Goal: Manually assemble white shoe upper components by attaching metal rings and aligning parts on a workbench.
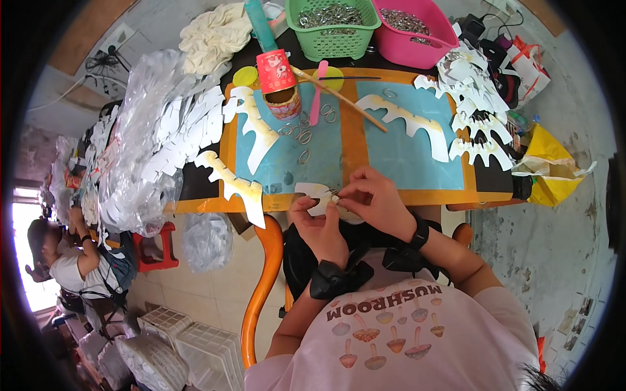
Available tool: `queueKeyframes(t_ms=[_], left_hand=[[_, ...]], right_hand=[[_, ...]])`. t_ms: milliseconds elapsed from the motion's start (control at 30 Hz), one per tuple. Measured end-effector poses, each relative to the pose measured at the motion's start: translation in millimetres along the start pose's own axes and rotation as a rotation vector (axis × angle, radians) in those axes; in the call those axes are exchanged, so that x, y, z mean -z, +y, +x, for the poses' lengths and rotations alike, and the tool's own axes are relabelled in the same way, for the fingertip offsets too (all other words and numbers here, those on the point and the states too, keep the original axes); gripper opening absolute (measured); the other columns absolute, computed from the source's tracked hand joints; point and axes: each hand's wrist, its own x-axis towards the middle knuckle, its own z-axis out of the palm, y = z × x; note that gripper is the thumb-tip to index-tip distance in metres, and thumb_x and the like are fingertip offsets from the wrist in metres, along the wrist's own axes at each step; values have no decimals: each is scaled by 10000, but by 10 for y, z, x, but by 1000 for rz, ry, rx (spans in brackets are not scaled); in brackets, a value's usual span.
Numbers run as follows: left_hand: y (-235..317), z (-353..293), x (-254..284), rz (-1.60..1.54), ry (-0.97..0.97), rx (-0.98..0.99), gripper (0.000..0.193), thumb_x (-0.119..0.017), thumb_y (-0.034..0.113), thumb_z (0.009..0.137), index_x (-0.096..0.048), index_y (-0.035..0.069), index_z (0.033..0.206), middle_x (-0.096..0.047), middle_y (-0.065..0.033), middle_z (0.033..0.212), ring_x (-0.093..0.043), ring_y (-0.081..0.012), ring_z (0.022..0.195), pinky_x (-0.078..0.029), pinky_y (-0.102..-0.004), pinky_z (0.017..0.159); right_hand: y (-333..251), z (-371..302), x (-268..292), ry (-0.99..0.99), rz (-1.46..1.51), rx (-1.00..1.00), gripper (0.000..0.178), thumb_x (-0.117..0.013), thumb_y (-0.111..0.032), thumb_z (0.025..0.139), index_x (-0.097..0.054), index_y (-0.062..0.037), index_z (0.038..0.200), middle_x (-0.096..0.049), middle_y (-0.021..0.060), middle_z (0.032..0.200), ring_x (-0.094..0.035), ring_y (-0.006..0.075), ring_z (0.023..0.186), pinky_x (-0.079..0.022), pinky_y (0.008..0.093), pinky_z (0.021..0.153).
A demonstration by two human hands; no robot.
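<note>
One tabletop [412, 171] spreads ahead of the fingers, white notched strips [245, 188] lying to their left and right. The left hand [318, 225] and right hand [376, 201] meet at its near edge, fingertips pinched on a white piece [312, 189] between them; the exact grip is too small to tell. Metal rings [300, 135] lie ahead of the left fingers. Probably small hardware is being fitted, calling next for steady, precise pinching.

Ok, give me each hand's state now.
Left hand: partly curled, holding a white piece.
Right hand: closed, fingertips pinching by that piece; exact hold unclear.
</note>
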Motion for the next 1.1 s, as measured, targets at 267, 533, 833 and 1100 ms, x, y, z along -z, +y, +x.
queueKeyframes(t_ms=[267,533,833,1100], left_hand=[[136,-58,-24,-12,-158,53,449,-597,-83,872,-436,83,1257,-489,-60,1146,-507,-104,1006,-406,-238,815],[470,96,-258,-390,-438,206,430,-560,-37,913,-454,56,1319,-602,-55,999,-589,-125,919,-463,-257,824],[246,118,-250,88,-423,-29,211,-590,-54,912,-624,-15,1116,-657,-55,1038,-618,-95,876,-507,-231,742],[264,114,355,884,-218,-272,212,-662,-21,820,-699,31,1023,-626,-128,1125,-596,-259,1041,-476,-350,828]], right_hand=[[52,59,242,-205,211,-87,100,-717,2,866,-648,-39,926,-599,1,902,-561,51,771,-455,218,646],[-399,128,1112,-443,-124,143,103,-700,-48,858,-614,-37,912,-579,40,803,-571,144,672,-447,285,593],[-202,456,1139,-531,-662,487,158,-656,-29,741,-596,-50,885,-581,98,849,-613,320,803,-494,416,696],[100,216,176,-262,-718,450,242,-653,-42,736,-567,-8,960,-554,118,921,-630,307,817,-539,382,660]])
